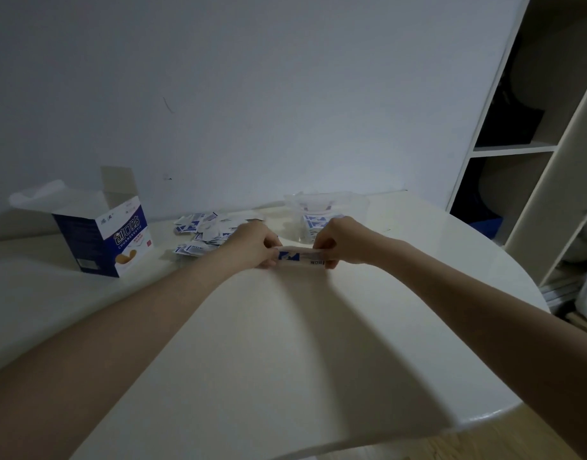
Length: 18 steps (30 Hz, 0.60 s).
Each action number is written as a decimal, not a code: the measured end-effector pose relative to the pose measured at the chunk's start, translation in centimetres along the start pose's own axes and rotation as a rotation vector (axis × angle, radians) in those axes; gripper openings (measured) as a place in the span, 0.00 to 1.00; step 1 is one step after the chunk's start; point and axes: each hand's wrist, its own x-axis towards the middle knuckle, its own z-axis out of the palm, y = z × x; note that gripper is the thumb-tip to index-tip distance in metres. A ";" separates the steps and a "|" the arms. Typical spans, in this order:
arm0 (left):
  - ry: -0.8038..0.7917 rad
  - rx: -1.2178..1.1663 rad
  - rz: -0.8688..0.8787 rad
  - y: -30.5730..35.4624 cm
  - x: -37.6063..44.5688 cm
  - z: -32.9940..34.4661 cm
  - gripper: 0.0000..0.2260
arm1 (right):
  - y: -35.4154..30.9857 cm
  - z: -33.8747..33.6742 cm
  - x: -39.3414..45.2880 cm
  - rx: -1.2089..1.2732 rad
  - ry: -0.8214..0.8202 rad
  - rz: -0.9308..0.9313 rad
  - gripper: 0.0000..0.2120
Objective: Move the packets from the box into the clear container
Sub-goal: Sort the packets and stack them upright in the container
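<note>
**Both hands held a stack of packets in front of the clear container**

Seen from the head camera, the left hand [252,244] and the right hand [340,242] met over the middle of the round white table [285,343]. Between them they held a small stack of white-and-blue paper packets [300,254], lying flat and lengthwise just above the tabletop. The fingers [330,245] of each hand were curled round one end of the stack, pinching it.

Just behind the right hand stood the clear plastic container [325,215], upright, with several white-and-blue packets already inside it. Behind the left hand a loose heap of the same packets [202,232] lay scattered on the table. Farther left, well apart from the hands, stood the blue-and-white cardboard box [108,230], its top flaps open.

A pale wall [252,94] rose behind the table, and an open white shelf unit [524,144] stood to the right.
</note>
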 end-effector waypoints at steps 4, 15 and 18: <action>0.131 -0.469 -0.048 2.4 1.7 -3.4 0.04 | 0.5 -4.8 0.9 0.411 0.292 0.105 0.05; 0.272 0.156 -0.193 6.6 10.0 -1.4 0.11 | 3.6 -6.1 7.7 0.216 0.383 0.551 0.14; 0.219 0.346 -0.172 7.2 11.1 -0.3 0.10 | 3.8 -5.1 8.2 0.106 0.322 0.523 0.10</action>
